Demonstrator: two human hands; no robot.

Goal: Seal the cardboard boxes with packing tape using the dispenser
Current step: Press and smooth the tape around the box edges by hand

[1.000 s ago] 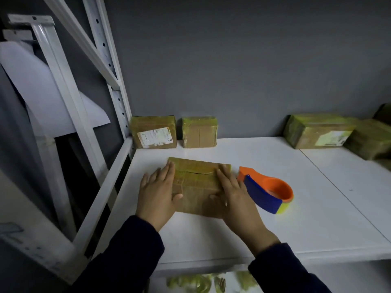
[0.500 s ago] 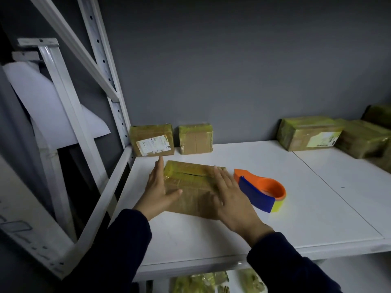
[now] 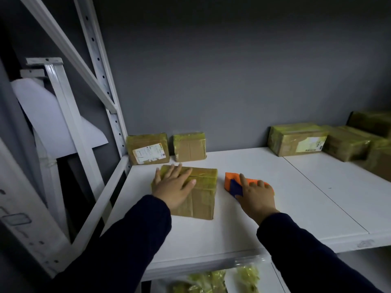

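White shelf [image 3: 275, 199] underneath, my flat, open left hand [image 3: 173, 187] is pinning the box [image 3: 203, 199] steady; my right hand [image 3: 256, 197] is covering the dispenser [image 3: 230, 179], whether gripping I cannot tell.

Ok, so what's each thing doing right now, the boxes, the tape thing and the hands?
front box: taped, lying flat on the white shelf.
left hand: flat on the front box, fingers straight.
tape dispenser: lying on the shelf, apart from the front box.
right hand: laid over the tape dispenser; grip unclear.
labelled box: taped, standing at the wall.
small box: taped, standing beside it.
right-side boxes: taped, lying at the back.
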